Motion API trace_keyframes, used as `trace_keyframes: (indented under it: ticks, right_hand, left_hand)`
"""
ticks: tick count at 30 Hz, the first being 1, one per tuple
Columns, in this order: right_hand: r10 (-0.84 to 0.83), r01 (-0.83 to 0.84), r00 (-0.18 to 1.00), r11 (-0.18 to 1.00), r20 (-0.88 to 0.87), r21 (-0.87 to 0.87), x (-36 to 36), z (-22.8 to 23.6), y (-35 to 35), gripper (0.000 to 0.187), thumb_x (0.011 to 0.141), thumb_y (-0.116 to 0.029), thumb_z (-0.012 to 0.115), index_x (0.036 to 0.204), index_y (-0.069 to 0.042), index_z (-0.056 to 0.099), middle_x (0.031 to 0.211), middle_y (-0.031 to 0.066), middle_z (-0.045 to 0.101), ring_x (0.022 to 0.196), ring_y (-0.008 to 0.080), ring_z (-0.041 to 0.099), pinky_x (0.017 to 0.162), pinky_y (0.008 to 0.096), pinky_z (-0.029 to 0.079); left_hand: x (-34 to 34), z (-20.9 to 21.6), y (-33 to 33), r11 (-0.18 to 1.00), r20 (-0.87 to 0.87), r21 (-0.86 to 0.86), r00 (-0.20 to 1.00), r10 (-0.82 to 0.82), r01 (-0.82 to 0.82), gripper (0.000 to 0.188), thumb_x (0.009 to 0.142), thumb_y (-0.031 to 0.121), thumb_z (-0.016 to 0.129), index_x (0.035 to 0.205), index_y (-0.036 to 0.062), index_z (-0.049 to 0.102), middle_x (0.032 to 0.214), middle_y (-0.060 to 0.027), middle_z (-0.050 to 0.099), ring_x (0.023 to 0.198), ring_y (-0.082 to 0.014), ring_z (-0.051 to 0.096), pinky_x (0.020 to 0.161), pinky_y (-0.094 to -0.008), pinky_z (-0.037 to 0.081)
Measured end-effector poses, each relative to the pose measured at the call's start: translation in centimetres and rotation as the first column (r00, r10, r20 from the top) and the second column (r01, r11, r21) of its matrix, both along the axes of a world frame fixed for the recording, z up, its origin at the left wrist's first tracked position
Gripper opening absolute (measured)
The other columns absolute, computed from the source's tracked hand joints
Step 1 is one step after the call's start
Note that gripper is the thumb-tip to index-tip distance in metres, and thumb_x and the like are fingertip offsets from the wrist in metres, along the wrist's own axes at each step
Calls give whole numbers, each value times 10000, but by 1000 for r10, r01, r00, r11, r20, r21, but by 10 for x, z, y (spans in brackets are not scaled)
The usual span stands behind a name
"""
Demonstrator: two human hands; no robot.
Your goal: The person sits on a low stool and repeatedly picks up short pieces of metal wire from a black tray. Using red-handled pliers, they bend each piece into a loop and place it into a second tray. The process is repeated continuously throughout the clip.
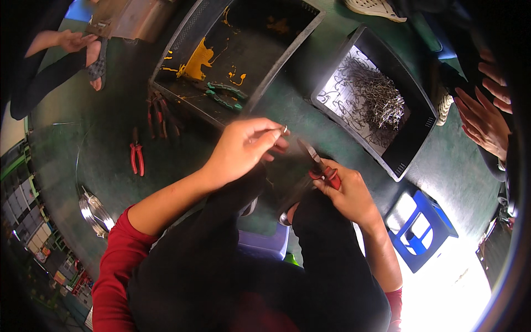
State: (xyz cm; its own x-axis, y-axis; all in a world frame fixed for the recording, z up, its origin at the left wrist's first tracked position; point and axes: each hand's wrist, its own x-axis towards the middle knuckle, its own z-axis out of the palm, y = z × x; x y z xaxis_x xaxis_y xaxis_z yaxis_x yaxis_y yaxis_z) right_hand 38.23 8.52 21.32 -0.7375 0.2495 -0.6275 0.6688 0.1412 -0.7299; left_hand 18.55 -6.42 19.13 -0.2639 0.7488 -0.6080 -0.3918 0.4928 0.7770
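Note:
My left hand (240, 148) is raised in the middle, thumb and fingers pinched together on a small shiny metal piece (285, 129). Its exact shape is too small to make out. Just to the right, my right hand (349, 192) is wrapped around red-handled pliers (331, 176). The jaws (310, 149) point up and left toward my left fingertips, apart from the metal piece. Ahead on the right, a black crate (354, 135) holds a tangled heap of small bent wire pieces (381, 102) on a white sheet.
A larger black crate (282, 61) with yellow stains holds green-handled pliers (224, 95). More red-handled pliers (137, 157) and a wire coil (95, 213) lie on the green floor at left. A blue stool (423, 229) stands at right. Other people's hands (484, 119) show at both sides.

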Motion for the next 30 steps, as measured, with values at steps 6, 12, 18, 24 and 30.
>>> trace_keyframes:
  ticks: [6,12,18,24,30]
  right_hand:
    - [-38,72,996,871,80,-486,-7,-1,3,378,906,-143,636,1230,36,556,1135,118,654,1046,213,629,910,313,470]
    - [-89,231,973,422,213,-877,-15,1,-9,507,934,-203,610,1326,68,437,1195,178,607,1092,231,614,926,322,485]
    - [-68,291,956,338,286,-895,-20,1,-9,532,931,-224,612,1347,48,421,1198,182,606,1114,258,611,904,345,516]
    - [-126,326,945,309,302,-893,-16,0,-9,474,922,-217,627,1296,37,482,1083,130,642,972,218,654,844,319,536]
    - [-118,198,980,684,161,-703,-10,-3,-6,362,908,-122,634,1185,93,541,945,93,632,792,157,633,749,273,516]
  left_hand:
    - [-7,-9,-3,986,119,-43,979,163,-159,229,956,163,577,1120,16,641,1043,-48,646,853,-96,619,772,-265,540]
    - [0,-10,-3,957,114,93,958,264,-275,167,931,130,607,1048,11,617,998,-70,657,882,-125,633,763,-274,532]
    - [5,-4,-3,944,92,118,950,299,-308,141,916,83,609,1018,-13,607,999,-98,668,906,-145,648,755,-264,506]
    - [8,-9,-6,935,52,211,958,282,-287,116,920,67,606,1022,13,617,1026,-91,662,956,-149,643,782,-276,541]
    - [-28,-2,-3,989,-69,123,993,95,-86,271,970,141,529,1177,-23,592,1088,-127,646,1000,-187,630,868,-309,508]
